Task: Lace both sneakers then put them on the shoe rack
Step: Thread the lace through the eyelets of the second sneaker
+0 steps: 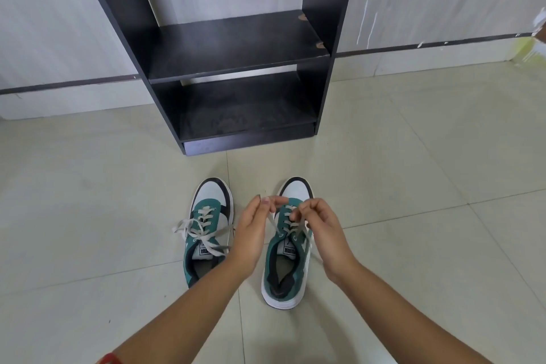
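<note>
Two green, white and black sneakers stand side by side on the floor, toes pointing at the rack. The left sneaker (206, 227) has its grey lace tied in a loose bow. Over the right sneaker (288, 269) both my hands work the lace. My left hand (251, 233) pinches one end of the right sneaker's lace (273, 223) between thumb and forefinger, pulling it up and left. My right hand (320, 230) grips the other end above the eyelets. The dark shoe rack (236, 65) stands just beyond, with two bare shelves showing.
Pale floor tiles (413, 171) surround the shoes. The rack stands against a light wall with a dark skirting strip (59, 86). A red band (110, 359) shows on my left forearm at the bottom edge.
</note>
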